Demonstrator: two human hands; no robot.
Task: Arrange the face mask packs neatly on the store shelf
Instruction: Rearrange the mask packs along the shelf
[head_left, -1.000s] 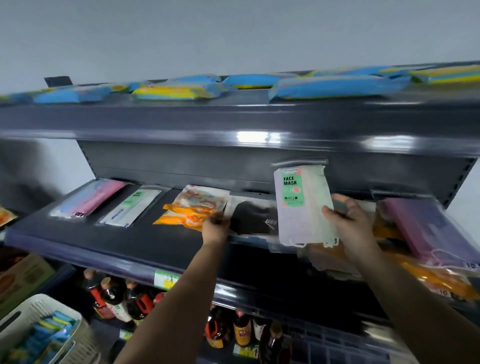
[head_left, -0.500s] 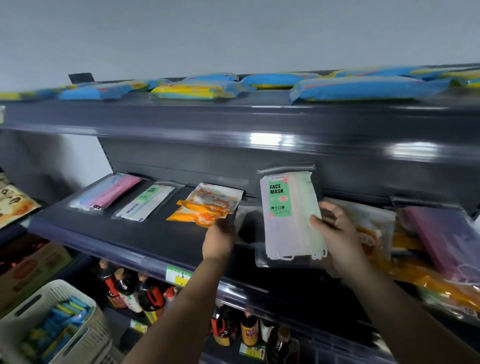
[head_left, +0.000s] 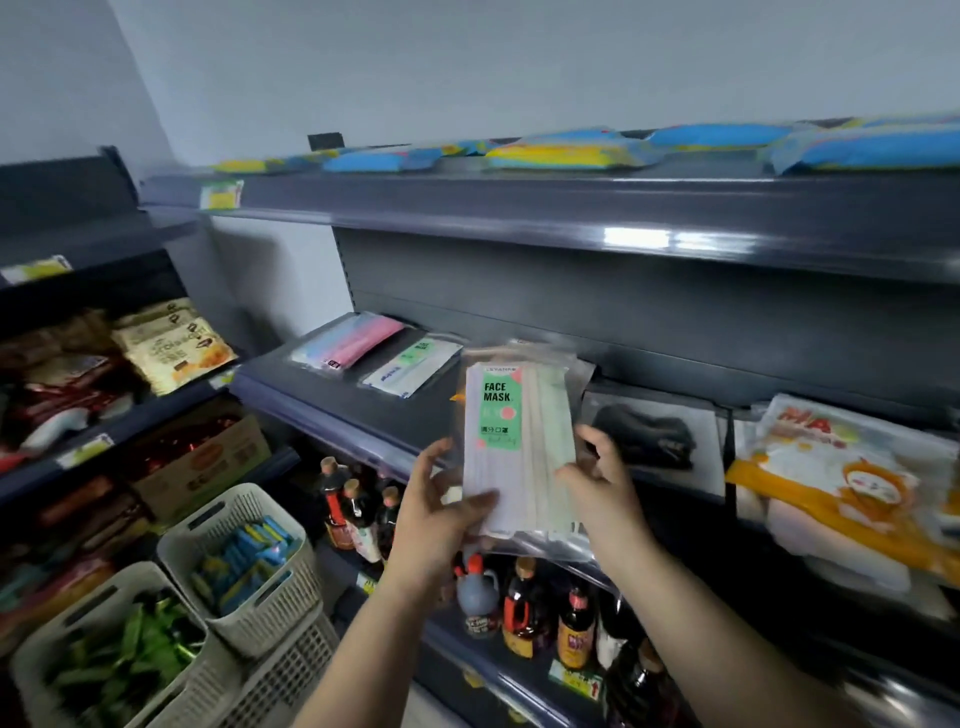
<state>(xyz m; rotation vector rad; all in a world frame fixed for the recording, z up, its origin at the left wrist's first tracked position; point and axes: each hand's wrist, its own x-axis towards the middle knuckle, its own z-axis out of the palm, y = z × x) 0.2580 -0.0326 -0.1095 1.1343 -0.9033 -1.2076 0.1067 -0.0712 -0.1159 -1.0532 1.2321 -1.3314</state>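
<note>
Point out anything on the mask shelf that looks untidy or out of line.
The orange-and-white packs at the right end lie heaped and tilted, overhanging the middle shelf edge. The pink pack and green-label pack lie flat in a row. Both hands hold the FACE MASK pack off the shelf.

Five mask packs (head_left: 519, 447), three baskets (head_left: 244, 561)

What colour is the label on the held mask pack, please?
Green with pink spots, seen in the head view.
</note>
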